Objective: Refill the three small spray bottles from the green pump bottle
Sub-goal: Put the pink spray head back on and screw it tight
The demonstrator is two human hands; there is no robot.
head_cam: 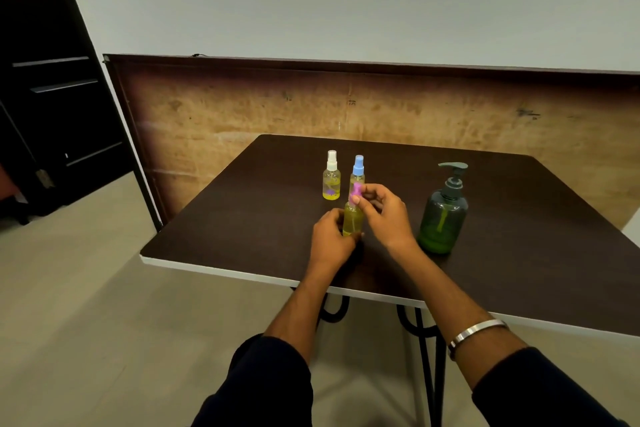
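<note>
At the far left stands a dark door (52, 107), and a brown board (346, 107) leans against the pale wall behind the dark tabletop (242, 218). Leftmost of the bottles on the tabletop is the white-capped bottle (331, 177), upright, with yellow liquid low in it. Just right of it and a little nearer stands the blue-capped bottle (357, 172), also upright, its lower part hidden behind the hands. In front of these two, the left hand (330, 236) has its grip curled round the body of the pink-capped bottle (353, 218), which holds yellow liquid and stands roughly upright near the middle of the tabletop; whether its base touches the surface cannot be told. The right hand (384, 215) pinches the pink cap (356, 193) at the top of that bottle between thumb and fingertips. A metal bangle (476, 333) sits on the right forearm, and both arms wear dark sleeves. To the right, apart from the hands, the green pump bottle (443, 215) stands upright with its pump head on, green liquid showing in its lower part.
</note>
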